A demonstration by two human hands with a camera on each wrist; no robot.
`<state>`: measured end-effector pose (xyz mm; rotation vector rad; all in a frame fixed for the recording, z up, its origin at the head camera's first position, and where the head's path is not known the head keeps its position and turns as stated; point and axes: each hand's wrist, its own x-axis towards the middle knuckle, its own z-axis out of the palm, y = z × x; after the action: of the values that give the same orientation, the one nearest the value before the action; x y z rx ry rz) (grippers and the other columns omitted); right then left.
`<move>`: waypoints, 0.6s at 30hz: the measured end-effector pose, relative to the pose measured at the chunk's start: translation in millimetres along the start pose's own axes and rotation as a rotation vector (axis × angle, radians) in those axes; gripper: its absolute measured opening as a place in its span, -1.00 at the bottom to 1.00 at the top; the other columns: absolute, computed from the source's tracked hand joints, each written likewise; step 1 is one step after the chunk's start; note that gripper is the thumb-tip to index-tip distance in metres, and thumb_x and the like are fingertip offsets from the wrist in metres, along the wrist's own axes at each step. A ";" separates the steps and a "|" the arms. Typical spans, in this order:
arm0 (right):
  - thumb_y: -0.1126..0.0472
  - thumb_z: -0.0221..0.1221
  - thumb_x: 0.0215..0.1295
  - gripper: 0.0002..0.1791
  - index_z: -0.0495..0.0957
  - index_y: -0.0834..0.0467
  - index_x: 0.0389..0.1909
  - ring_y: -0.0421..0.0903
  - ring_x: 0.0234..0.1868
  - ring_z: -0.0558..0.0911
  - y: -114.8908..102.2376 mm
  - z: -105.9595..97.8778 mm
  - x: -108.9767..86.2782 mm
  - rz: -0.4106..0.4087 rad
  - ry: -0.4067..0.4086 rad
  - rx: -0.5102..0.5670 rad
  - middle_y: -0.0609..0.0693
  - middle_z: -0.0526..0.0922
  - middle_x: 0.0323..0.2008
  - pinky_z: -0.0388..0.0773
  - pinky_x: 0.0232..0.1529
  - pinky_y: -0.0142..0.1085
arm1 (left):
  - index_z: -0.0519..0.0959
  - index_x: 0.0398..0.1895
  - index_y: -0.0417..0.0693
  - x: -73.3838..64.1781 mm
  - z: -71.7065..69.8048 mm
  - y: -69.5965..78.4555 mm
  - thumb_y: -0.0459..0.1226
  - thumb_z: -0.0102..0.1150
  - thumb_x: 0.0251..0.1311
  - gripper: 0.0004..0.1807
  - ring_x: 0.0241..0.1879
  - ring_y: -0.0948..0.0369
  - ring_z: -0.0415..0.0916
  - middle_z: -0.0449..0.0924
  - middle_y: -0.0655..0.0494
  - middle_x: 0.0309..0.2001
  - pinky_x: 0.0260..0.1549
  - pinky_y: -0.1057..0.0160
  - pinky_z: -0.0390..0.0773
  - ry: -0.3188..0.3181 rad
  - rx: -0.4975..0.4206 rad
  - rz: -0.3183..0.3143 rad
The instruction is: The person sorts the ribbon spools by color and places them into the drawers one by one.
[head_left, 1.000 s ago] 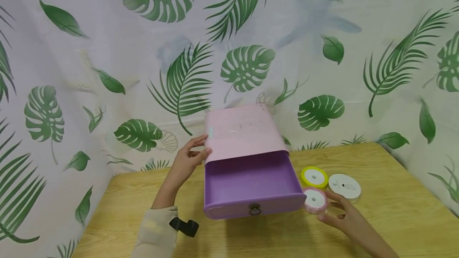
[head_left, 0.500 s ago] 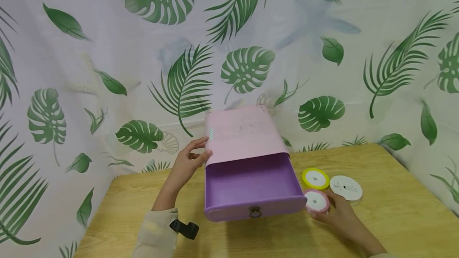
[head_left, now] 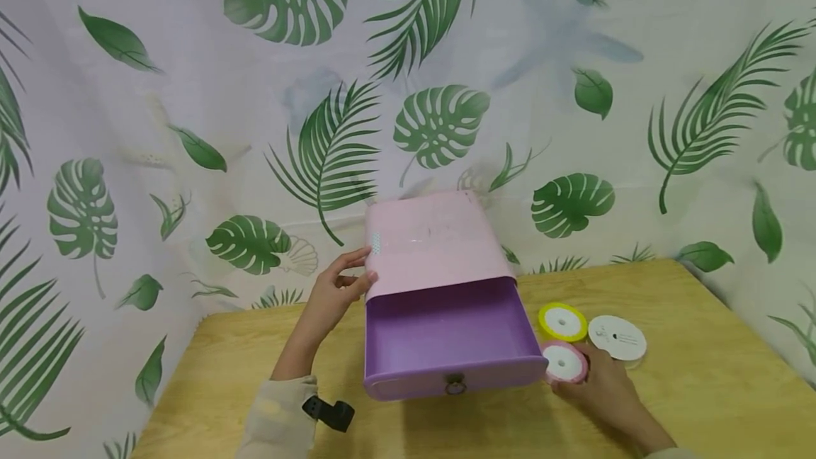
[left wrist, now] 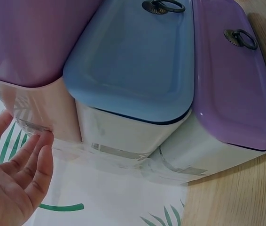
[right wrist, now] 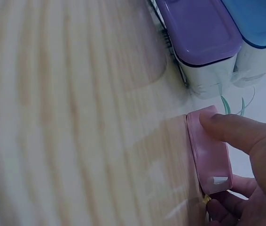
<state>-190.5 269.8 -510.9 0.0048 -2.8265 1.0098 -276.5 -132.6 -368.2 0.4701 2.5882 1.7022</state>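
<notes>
A drawer unit with a pink top (head_left: pixel 433 239) stands on the table, its upper purple drawer (head_left: pixel 449 328) pulled out and nothing visible inside. My left hand (head_left: pixel 328 299) rests its fingertips and thumb against the unit's left side. To the right of the drawer, my right hand (head_left: pixel 605 388) grips a pink ribbon spool (head_left: pixel 565 362), thumb and fingers on its rim; the right wrist view shows the pink ribbon (right wrist: pixel 213 155) standing on edge there. Touching or close behind it lie a yellow ribbon spool (head_left: pixel 562 321) and a white spool (head_left: pixel 617 337).
Below the open drawer, the left wrist view shows a blue drawer (left wrist: pixel 133 56) and a lower purple drawer (left wrist: pixel 236 80), both pushed in, with ring pulls. A leaf-printed cloth (head_left: pixel 440 41) hangs behind the wooden table (head_left: pixel 688 346).
My right hand has moved in from the right and its fingers have closed round the pink ribbon spool. The left hand and the drawer unit stay as they were.
</notes>
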 end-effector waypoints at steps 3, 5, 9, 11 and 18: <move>-0.04 0.48 -0.08 -0.24 0.50 0.36 0.07 0.04 -0.13 0.65 -4.7 -0.2 -2.5 -0.005 0.003 0.077 0.26 0.66 -0.09 0.56 -0.19 -0.19 | 0.34 0.36 0.29 -0.1 -0.9 -1.0 -0.08 0.17 0.29 -0.44 0.04 0.04 0.55 0.37 -0.03 0.30 -0.04 0.12 0.55 0.001 0.004 0.000; 0.03 0.49 -0.08 -0.32 0.53 0.33 0.03 -0.13 -0.16 0.63 -7.0 -3.8 -5.3 -0.046 0.026 0.118 0.19 0.68 -0.12 0.54 -0.21 -0.33 | 0.34 0.37 0.29 0.4 0.1 -0.6 -0.07 0.17 0.29 -0.44 0.05 0.04 0.55 0.37 -0.03 0.30 -0.03 0.11 0.55 -0.007 0.006 0.003; 0.24 0.49 -0.12 -0.41 0.56 0.36 -0.02 -0.43 -0.26 0.52 -13.0 -15.4 -11.2 -0.151 0.048 0.178 0.15 0.69 -0.17 0.50 -0.29 -0.47 | 0.34 0.37 0.29 1.1 1.3 1.0 -0.06 0.17 0.29 -0.43 0.04 0.04 0.55 0.37 -0.02 0.30 -0.03 0.11 0.56 -0.010 0.009 0.003; 0.30 0.48 -0.13 -0.41 0.55 0.40 -0.02 -0.48 -0.30 0.48 -17.8 -23.6 -13.9 -0.175 0.038 0.192 0.17 0.67 -0.19 0.49 -0.33 -0.47 | 0.34 0.37 0.28 0.9 1.2 1.8 -0.07 0.17 0.29 -0.43 0.03 0.04 0.55 0.37 -0.02 0.30 -0.05 0.13 0.56 -0.006 0.007 0.002; 0.18 0.43 0.00 -0.27 0.38 0.43 0.15 -0.31 -0.24 0.46 -44.6 -58.1 -25.0 -0.126 0.013 0.143 0.30 0.50 0.02 0.45 -0.39 -0.42 | 0.34 0.37 0.26 -0.4 0.1 3.2 -0.08 0.16 0.29 -0.44 0.04 0.03 0.54 0.37 -0.03 0.30 -0.05 0.14 0.56 -0.003 0.000 0.002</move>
<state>-155.9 270.8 -441.7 0.1877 -2.6974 1.1750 -275.3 -131.5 -365.5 0.4755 2.5864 1.7006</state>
